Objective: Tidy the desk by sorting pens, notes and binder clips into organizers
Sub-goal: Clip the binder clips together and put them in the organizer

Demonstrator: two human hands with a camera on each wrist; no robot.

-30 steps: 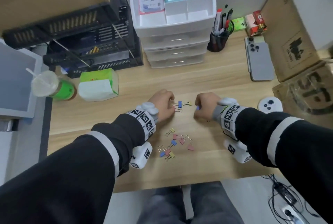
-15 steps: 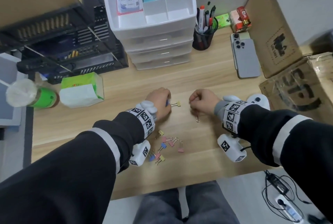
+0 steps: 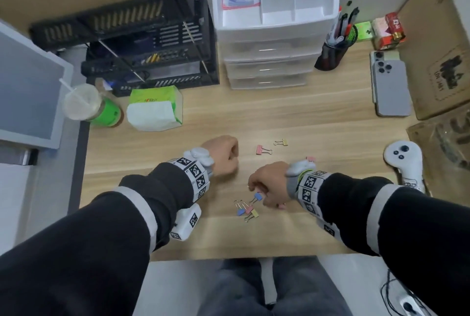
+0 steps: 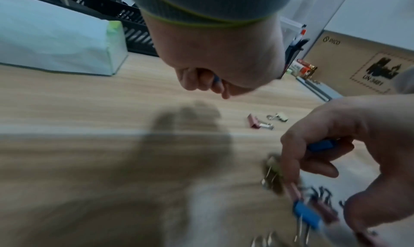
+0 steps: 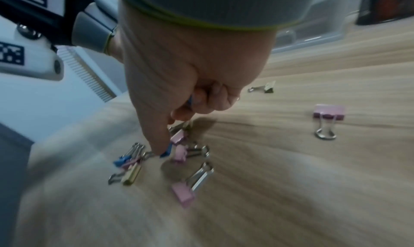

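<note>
Several small binder clips (image 3: 246, 209) in blue, pink and yellow lie clustered near the desk's front edge. My right hand (image 3: 264, 186) hangs over them; it holds a blue clip (image 4: 320, 145) in its curled fingers while its index fingertip (image 5: 160, 148) touches another blue clip (image 5: 167, 150) in the pile. My left hand (image 3: 223, 155) is a fist just left of it, with a blue clip (image 4: 216, 78) showing inside. A pink clip (image 3: 262, 149) and a yellow clip (image 3: 282, 142) lie apart, farther back. The white drawer organizer (image 3: 277, 25) stands at the back.
A black pen cup (image 3: 330, 57) sits right of the organizer, and a phone (image 3: 389, 86) lies face down beyond it. A tissue pack (image 3: 155, 109) and a green cup (image 3: 101, 112) stand at the left. A white controller (image 3: 404, 160) and cardboard boxes (image 3: 437, 61) crowd the right.
My right hand has moved back toward me, from beside the far clips down onto the near cluster. The left hand stays a fist in about the same spot.
</note>
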